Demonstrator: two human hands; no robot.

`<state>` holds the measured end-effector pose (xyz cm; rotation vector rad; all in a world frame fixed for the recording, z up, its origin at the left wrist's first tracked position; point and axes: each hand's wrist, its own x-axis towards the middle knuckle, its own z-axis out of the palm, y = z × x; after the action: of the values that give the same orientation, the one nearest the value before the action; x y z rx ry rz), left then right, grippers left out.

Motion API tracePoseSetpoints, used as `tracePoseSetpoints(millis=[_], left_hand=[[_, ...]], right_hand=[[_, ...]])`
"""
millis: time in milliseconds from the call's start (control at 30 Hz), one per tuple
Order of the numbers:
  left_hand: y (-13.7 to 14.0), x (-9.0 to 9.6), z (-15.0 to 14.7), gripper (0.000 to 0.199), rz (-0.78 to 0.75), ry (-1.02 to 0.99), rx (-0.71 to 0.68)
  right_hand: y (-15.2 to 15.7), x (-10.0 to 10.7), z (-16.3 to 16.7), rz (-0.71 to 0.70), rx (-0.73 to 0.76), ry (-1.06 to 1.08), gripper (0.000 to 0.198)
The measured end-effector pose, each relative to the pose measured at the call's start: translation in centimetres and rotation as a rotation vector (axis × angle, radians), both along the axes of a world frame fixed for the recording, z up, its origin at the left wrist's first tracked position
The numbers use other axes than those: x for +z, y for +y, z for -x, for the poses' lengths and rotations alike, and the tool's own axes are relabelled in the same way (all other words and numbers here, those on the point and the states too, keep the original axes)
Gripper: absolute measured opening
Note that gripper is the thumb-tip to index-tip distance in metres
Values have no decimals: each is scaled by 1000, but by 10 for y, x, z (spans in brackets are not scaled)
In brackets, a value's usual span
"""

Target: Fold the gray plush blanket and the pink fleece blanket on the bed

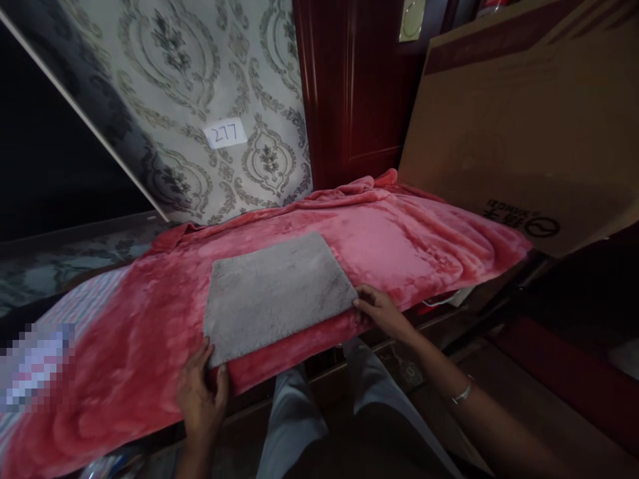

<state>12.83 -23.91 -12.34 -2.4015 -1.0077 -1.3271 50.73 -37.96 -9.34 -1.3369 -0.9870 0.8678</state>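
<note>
A grey, plush-looking rectangular cloth (274,293) lies flat and smooth on a pink-red fleece blanket (379,239). At the cloth's near left corner is my left hand (202,392), its thumb and fingers spread apart on either side of the corner and touching the edges. My right hand (382,311) pinches the near right corner between thumb and fingers. A silver bracelet (462,391) circles my right wrist.
A large cardboard box (519,126) leans at the right, beside a dark red door (352,86). Patterned wallpaper (200,73) carries a paper marked 277 (225,132). A dark panel (54,133) stands at the left, and striped fabric (82,303) shows beneath the blanket.
</note>
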Motion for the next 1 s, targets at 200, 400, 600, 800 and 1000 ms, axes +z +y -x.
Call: tracePoseSetpoints(millis=[200, 400, 600, 800, 1000], left_hand=[[-3, 1, -1, 36, 9, -8, 4], [-7, 0, 3, 38, 37, -36, -20], [-12, 17, 6, 33, 254, -173, -48], [-12, 42, -5, 32, 273, -236, 44], [-10, 28, -5, 45, 261, 20, 44]], right_hand=[[5, 2, 0, -58, -90, -1, 34], [-6, -3, -2, 19, -9, -19, 38], [-5, 26, 2, -155, -381, -430, 36], [45, 63, 89, -276, -3, -976, 45], [89, 46, 186, -204, 358, -1273, 60]])
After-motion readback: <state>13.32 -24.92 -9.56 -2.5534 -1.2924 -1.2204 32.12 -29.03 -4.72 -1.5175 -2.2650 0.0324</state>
